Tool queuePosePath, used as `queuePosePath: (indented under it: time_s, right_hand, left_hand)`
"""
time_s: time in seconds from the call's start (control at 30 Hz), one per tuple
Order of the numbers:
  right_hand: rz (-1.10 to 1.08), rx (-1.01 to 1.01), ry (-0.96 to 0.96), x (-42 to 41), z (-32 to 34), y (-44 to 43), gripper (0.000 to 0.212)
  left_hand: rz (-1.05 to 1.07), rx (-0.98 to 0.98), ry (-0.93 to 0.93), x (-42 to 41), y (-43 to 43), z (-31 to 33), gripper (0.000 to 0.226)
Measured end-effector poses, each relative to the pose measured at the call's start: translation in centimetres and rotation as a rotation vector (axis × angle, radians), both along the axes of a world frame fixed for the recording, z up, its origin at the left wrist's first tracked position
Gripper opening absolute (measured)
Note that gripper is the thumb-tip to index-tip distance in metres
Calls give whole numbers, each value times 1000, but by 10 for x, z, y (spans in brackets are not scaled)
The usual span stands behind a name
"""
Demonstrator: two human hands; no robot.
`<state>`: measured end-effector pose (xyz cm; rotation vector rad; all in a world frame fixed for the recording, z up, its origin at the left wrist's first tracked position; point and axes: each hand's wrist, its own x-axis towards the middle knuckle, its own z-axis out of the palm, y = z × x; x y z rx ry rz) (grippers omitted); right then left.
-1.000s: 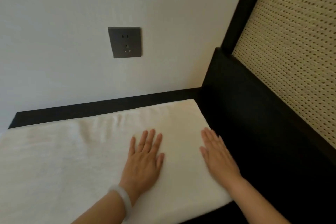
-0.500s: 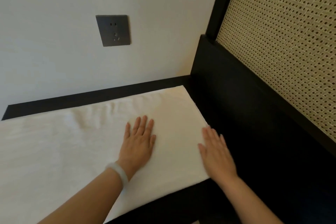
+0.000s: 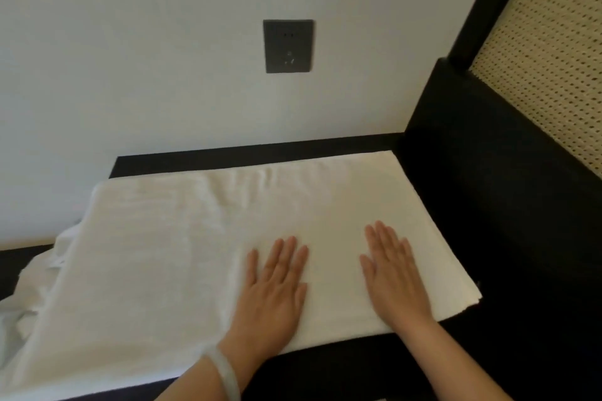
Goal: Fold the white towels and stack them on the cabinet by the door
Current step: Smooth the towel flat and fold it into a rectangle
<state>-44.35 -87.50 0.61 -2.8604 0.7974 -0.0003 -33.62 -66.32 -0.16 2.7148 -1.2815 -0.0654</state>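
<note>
The white towel (image 3: 195,238) lies lengthwise on the dark bench (image 3: 325,365), near the wall and below a grey socket (image 3: 288,46). Its right end is smooth and square-edged, with layers showing at the near corner. Further left it creases, and loose cloth bunches at the far left end. Both grips lie flat on the right half, fingers straight, clasping nothing: the left grip (image 3: 277,283), with a pale bangle (image 3: 224,374) at its wrist, and the right grip (image 3: 394,273) nearer the towel's right edge.
</note>
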Motion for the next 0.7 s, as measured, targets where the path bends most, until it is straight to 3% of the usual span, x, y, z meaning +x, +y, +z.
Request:
queuePosePath:
  time_s: [0.27,0.33,0.4,0.47,0.53,0.7]
  right_hand:
    - [-84,-53,58,10,9,10,61]
    - [-27,-86,-80,33,15,33,60]
    - [156,-42,-146,65,18,63,57]
    - [329,13,-102,94,14,84,52]
    - [397,13,-58,112,6,80,51]
    - [298,-21,39,124,3,16,76]
  left_hand:
    - [433,9,22,52,94,3,72]
    - [361,-12,-9,49,71,14,72]
    - [135,-18,-63,34,40,17,58]
    - [-29,15,-38,28,24,17,54]
    - [-49,18,-76,48,29,11,53]
    - [341,35,-5,135,79,-1,63]
